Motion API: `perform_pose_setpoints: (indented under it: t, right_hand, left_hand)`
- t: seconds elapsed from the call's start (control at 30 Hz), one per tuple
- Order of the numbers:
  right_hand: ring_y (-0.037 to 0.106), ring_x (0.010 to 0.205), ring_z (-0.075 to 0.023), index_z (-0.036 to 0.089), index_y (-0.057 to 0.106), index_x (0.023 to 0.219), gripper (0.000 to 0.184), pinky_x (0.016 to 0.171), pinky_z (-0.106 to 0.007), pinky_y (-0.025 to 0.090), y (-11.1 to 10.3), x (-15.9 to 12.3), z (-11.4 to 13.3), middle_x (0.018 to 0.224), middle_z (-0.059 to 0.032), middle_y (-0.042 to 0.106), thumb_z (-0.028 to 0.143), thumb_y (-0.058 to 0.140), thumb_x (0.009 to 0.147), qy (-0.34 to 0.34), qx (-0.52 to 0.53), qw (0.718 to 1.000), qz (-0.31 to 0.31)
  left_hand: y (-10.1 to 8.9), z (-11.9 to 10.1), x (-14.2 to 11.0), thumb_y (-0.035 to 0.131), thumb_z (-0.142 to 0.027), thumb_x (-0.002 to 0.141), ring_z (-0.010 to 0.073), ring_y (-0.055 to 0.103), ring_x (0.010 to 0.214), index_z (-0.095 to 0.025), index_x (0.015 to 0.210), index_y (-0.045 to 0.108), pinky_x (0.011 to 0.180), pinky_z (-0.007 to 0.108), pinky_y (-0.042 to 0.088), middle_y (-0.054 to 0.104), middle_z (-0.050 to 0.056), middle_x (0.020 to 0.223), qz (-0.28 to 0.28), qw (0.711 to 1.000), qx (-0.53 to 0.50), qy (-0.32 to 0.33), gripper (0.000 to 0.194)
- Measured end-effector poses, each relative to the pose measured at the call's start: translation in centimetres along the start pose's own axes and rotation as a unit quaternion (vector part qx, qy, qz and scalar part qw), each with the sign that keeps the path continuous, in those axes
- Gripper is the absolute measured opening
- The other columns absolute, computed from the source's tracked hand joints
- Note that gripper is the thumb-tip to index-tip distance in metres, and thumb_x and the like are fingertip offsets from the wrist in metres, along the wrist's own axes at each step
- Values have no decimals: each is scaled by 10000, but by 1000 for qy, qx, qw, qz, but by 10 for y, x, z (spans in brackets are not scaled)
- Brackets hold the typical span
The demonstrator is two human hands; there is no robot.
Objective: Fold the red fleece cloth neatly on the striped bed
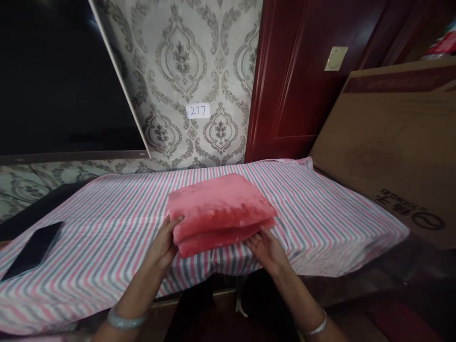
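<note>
A folded coral-pink plush blanket (pixel 221 204) lies in a thick stack near the front edge of a table with a striped cloth. At its left front corner, my left hand (pixel 167 240) grips the side, thumb on top and the other fingers partly hidden beneath. The front right edge is held by my right hand (pixel 265 247), its fingers tucked under the lower layer and the thumb at the fold. Both hands are closed on the blanket.
The striped cloth (pixel 117 228) covers the table and hangs over its front. A dark phone (pixel 33 249) rests at the left. A large cardboard box (pixel 388 142) stands on the right. Behind are a black TV screen (pixel 64 76), patterned wallpaper and a dark red door (pixel 292 85).
</note>
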State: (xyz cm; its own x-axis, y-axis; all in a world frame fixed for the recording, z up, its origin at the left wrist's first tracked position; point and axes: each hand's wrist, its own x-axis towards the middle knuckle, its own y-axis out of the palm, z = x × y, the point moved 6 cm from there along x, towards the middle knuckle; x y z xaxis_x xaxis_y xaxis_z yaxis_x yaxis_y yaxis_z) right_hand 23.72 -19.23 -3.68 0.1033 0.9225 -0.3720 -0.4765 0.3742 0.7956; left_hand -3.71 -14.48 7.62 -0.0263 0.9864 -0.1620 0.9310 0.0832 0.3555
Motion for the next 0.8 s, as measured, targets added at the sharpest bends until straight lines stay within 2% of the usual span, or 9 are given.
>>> perform_pose_setpoints:
  t: [0.1, 0.23, 0.33, 0.5, 0.57, 0.6, 0.67, 0.73, 0.8]
  right_hand:
    - [727, 890, -244, 233, 708, 1052, 337, 841, -431, 605, 25, -14, -18, 1012, -51, 772, 465, 777, 816, -3, 1, 999, 37]
    - [685, 1135, -246, 268, 711, 1153, 405, 981, -415, 573, 39, -21, -19, 1192, -23, 750, 436, 809, 798, -67, 30, 997, 28]
    - [664, 1189, -249, 260, 718, 1148, 420, 1024, -406, 562, 42, -19, -20, 1192, -19, 750, 423, 830, 777, -88, 17, 996, 22]
    - [671, 1174, -270, 234, 647, 1288, 664, 1025, -414, 569, 41, -12, -25, 1218, -43, 739, 373, 900, 690, -127, -42, 991, -2]
    - [682, 1150, -282, 227, 604, 1341, 799, 1007, -419, 578, 37, -10, -27, 1231, -53, 733, 315, 935, 619, -136, -66, 988, -20]
    - [683, 1147, -287, 226, 587, 1358, 848, 998, -421, 581, 35, -10, -27, 1239, -57, 730, 296, 944, 592, -141, -73, 987, -29]
    - [676, 1158, -294, 226, 570, 1372, 892, 993, -425, 581, 30, -10, -28, 1256, -65, 722, 286, 951, 568, -144, -80, 985, -41]
    - [668, 1172, -298, 220, 574, 1366, 890, 997, -421, 578, 25, -10, -29, 1264, -72, 718, 307, 956, 567, -141, -85, 985, -47]
    - [663, 1181, -296, 214, 581, 1359, 873, 999, -412, 574, 22, -10, -31, 1266, -74, 716, 336, 959, 581, -139, -92, 985, -44]
  left_hand:
    - [8, 10, -27, 880, -323, 620, 347, 683, 1177, -266, 1337, 616, 957, 404, 592, 747, 80, 1229, 10, 999, -39, -6, 766]
    - [-9, 47, -52, 908, -327, 613, 340, 631, 1269, -292, 1462, 506, 1027, 407, 550, 669, 108, 1379, -6, 998, -35, -45, 940]
    - [-22, 67, -57, 899, -352, 645, 329, 621, 1287, -314, 1496, 464, 1043, 413, 537, 632, 109, 1430, -7, 997, -30, -69, 956]
    - [-29, 72, -54, 897, -382, 651, 311, 653, 1237, -336, 1504, 453, 986, 387, 551, 645, 101, 1413, 7, 998, -16, -63, 963]
    - [-40, 72, -47, 889, -427, 652, 282, 728, 1045, -325, 1475, 482, 848, 355, 580, 729, 92, 1249, 4, 998, 15, -64, 924]
    - [-48, 71, -42, 882, -466, 647, 259, 743, 877, -297, 1432, 525, 741, 334, 577, 769, 79, 1076, 1, 997, 39, -65, 879]
    - [-67, 61, -29, 851, -564, 629, 194, 630, 550, -216, 1228, 657, 532, 281, 486, 697, 15, 687, -5, 994, 96, -50, 719]
    - [-84, 37, -11, 808, -634, 622, 133, 457, 423, -184, 912, 706, 444, 242, 363, 517, -40, 490, -18, 988, 152, 10, 545]
    - [-90, 0, 12, 773, -628, 654, 117, 406, 445, -195, 703, 656, 453, 232, 335, 452, -44, 477, -34, 974, 203, 97, 451]
